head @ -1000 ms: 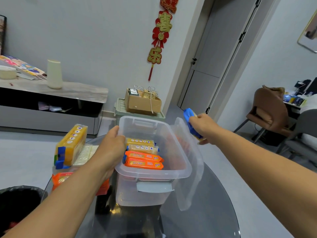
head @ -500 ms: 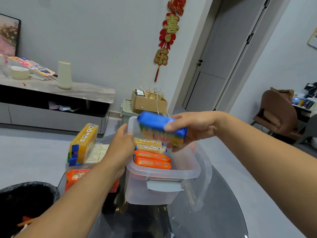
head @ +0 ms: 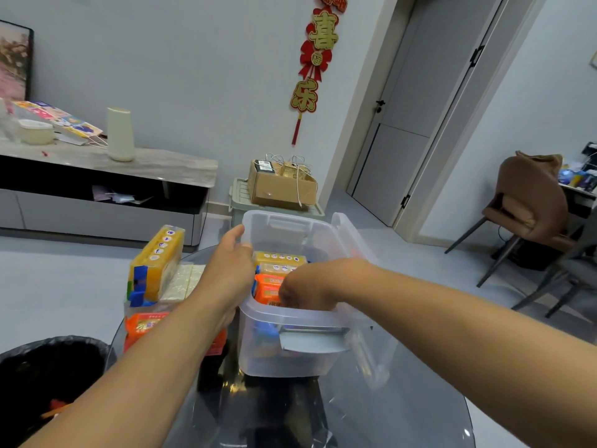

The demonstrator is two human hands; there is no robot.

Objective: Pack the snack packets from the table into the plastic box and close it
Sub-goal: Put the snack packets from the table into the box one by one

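Plastic box point(head: 290, 344) sits on the glass table point(head: 403, 415), open; its lid point(head: 358, 253) hangs off the right side. Inside along the left wall: two yellow packets point(head: 279, 257) at the far end, two orange packets point(head: 267, 286) nearer me. A blue packet point(head: 265, 331) shows blurred through the near wall, low in the box.

My right hand point(head: 305, 291) is down inside the box at the near end, fingers hidden below the rim; I cannot tell whether it is gripping the blue packet or has let go. My left hand point(head: 231, 270) is curled over the box's left rim, steadying it.

Outside, just left of the box: a yellow packet stack point(head: 158, 260), pale packets point(head: 185, 281) beside it, orange packets on the table point(head: 145, 324) beneath. So packing is not finished.

Risks, as I judge them:
- Glass is slick; pushing down with my right hand could slide the box if the left loosens.
- A packet left standing high would stop the lid seating.
- My left forearm passes close over the outside stack; a careless pull-back could topple it toward the black bin point(head: 48, 367).
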